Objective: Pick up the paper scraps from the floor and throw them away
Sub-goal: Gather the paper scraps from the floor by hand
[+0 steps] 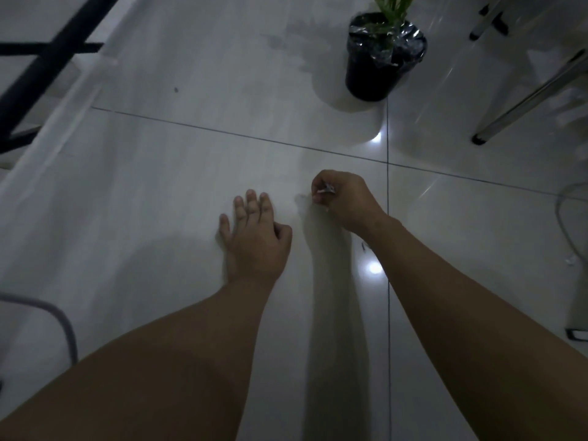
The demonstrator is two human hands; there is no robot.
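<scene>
Right hand (345, 198) fingers pinch paper scraps (326, 190); left hand (254, 237) flat, fingers spread; black bin (378, 68) beyond

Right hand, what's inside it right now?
The right hand is curled shut on a small crumpled paper scrap, whose pale edge shows between thumb and fingers. Whether more scraps sit deeper in the palm can't be seen; the fingers cover it.

Open tiled floor (191, 160) is left clear on the near side of the black plant pot (380, 63). Passage beyond is blocked by the pot itself; to its right, metal chair legs (528, 100) intrude; far to its left, a black frame (47, 49) stands.
</scene>
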